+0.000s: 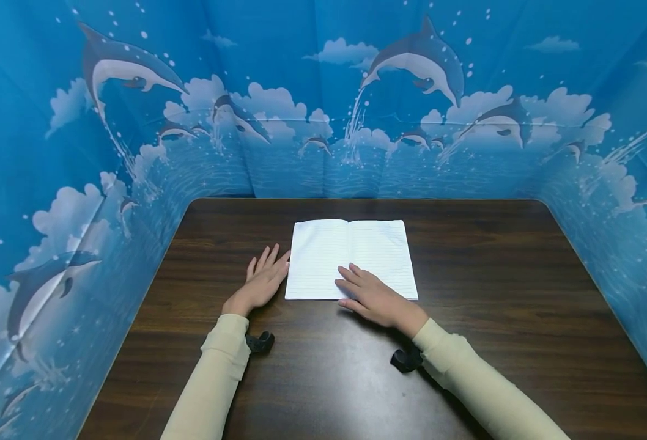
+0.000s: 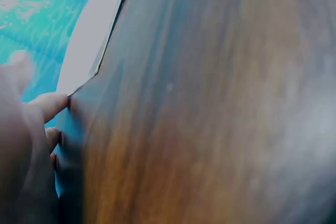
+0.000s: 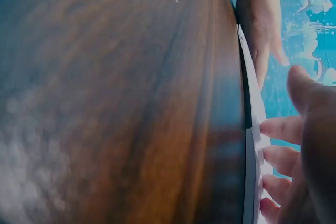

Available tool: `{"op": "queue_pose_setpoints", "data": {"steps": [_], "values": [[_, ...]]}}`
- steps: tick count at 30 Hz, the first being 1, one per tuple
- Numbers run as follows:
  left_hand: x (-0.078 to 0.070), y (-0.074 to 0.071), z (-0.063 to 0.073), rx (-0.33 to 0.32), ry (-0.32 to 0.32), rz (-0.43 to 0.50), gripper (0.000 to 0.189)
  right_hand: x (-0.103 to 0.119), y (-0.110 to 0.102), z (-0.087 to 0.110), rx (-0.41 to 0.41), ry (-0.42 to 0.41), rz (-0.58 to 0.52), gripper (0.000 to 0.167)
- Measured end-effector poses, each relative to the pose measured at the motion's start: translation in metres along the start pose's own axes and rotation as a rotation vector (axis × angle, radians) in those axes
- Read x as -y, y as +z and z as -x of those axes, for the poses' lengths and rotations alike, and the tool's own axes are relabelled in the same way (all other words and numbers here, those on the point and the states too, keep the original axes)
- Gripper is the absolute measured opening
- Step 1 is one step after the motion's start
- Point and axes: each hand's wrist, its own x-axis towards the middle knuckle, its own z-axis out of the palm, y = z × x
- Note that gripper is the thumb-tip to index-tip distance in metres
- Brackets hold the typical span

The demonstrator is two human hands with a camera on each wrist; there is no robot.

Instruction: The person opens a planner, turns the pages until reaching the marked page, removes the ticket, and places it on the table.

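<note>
An open lined notebook (image 1: 375, 250) lies flat on the dark wooden table, its ruled pages showing no visible writing. My left hand (image 1: 260, 281) rests at the notebook's left edge with its fingers extended; in the left wrist view the index fingertip (image 2: 52, 103) is at a corner of the notebook (image 2: 97, 35). Over the lower part of the right page lies my right hand (image 1: 375, 297), fingers spread and pointing toward the middle fold. The right wrist view shows its fingertips (image 3: 273, 156) touching the page. Neither hand grips anything.
The brown table (image 1: 494, 293) reaches out on both sides of the notebook. A blue curtain (image 1: 301, 165) printed with dolphins and clouds hangs along its back and sides. Dark wrist-worn mounts (image 1: 406, 359) sit under both cream sleeves.
</note>
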Motion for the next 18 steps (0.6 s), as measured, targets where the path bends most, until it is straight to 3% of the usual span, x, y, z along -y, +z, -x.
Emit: {"op": "queue_pose_setpoints", "data": {"steps": [8, 11, 14, 18], "values": [[-0.001, 0.002, 0.000, -0.037, 0.043, -0.031, 0.078, -0.001, 0.000, 0.000, 0.007, -0.006, 0.013, 0.062], [0.001, 0.004, 0.000, -0.036, 0.050, -0.027, 0.079, -0.004, -0.005, 0.002, -0.025, -0.008, -0.012, 0.062], [0.002, 0.005, 0.000, -0.034, 0.054, -0.020, 0.079, -0.012, -0.015, 0.006, -0.143, 0.013, -0.066, 0.057], [0.004, 0.007, 0.003, -0.040, 0.051, -0.017, 0.079, -0.037, -0.031, 0.014, -0.356, 0.178, -0.101, 0.045]]}}
